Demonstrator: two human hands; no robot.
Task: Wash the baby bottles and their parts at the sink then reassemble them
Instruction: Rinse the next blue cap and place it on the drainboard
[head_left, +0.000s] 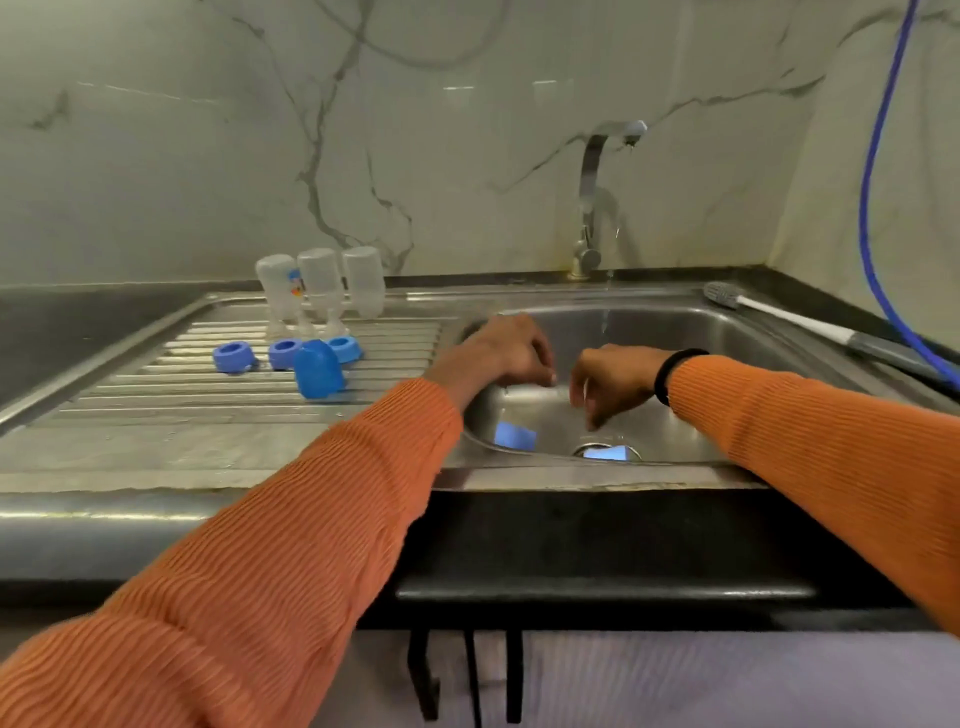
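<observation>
On the draining board stand three bottles (320, 283) upside down, with three blue rings (235, 356) and one blue cap (318, 369) in front. I think washing is nearly done. The left hand (501, 353) and right hand (613, 382) curl over the sink (727, 332); I cannot tell what they hold. Two blue caps (514, 435) wait below, probably next.

We see both hands, left hand (506, 351) and right hand (615, 382), over the sink (727, 332). Three bottles (322, 283) stand upside down on the drainboard (156, 395).
</observation>
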